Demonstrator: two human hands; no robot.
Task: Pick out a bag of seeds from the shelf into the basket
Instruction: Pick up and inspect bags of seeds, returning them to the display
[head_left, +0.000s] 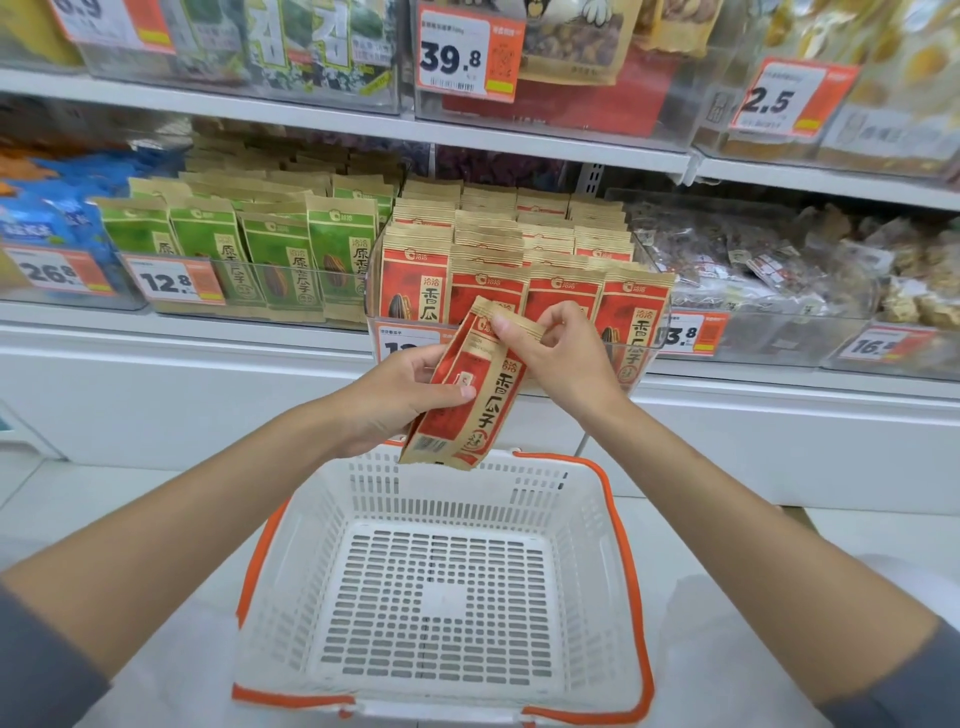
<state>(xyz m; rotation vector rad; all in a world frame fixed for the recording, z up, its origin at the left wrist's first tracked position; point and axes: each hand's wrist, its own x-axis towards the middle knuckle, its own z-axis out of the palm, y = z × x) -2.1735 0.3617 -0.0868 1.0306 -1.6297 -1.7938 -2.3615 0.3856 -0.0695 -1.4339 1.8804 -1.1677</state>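
A red and tan bag of seeds (467, 400) hangs tilted in the air above the far rim of the basket. My right hand (556, 353) pinches its top edge and my left hand (400, 400) grips its left side, thumb across the front. Below stands a white slotted basket (587, 519) with orange handles and nothing inside it. Behind my hands, a clear shelf bin (524, 291) holds several rows of the same red bags.
Green seed bags (280, 260) fill the bin to the left, blue packs (47, 218) lie further left. Mixed nut packets (769, 265) are to the right. Price tags line the shelf edge. A white shelf base (182, 395) runs below.
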